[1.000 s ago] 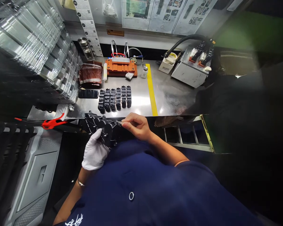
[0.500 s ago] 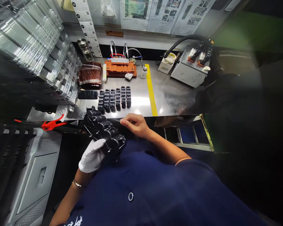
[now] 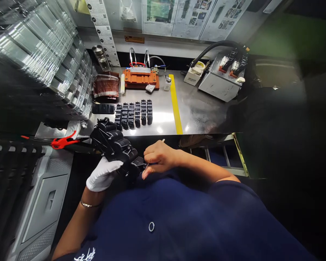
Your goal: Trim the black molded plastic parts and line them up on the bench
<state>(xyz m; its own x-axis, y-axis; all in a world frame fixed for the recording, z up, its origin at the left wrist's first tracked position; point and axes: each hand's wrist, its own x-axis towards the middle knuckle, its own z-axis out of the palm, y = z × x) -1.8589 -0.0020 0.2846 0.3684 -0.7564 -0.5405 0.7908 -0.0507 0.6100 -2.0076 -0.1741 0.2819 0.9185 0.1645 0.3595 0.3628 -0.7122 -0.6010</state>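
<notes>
My left hand (image 3: 104, 174), in a white glove, grips a ridged black plastic part (image 3: 116, 145) from below, thumb along its near edge. The part is tilted, its curved sections running down to the right in front of the bench edge. My bare right hand (image 3: 160, 157) is closed at the part's right end. Pinched in it is a thin, slim tool (image 3: 163, 140), mostly hidden; only a pale end above the knuckles and a fine tip near the thumb show. I cannot make out its exact kind. Several similar black parts (image 3: 134, 115) stand in a row on the bench.
On the metal bench (image 3: 201, 112) are a phone (image 3: 103, 108), an orange fixture (image 3: 141, 78), a small bottle (image 3: 167, 84), yellow tape (image 3: 175, 105) and a grey machine (image 3: 220, 81). Wrapped trays (image 3: 43, 54) rise at left, near a red air gun (image 3: 63, 140).
My right hand has moved down and turned, bringing the thin tool to the right end of the black part. My left hand has shifted slightly left and up with the part.
</notes>
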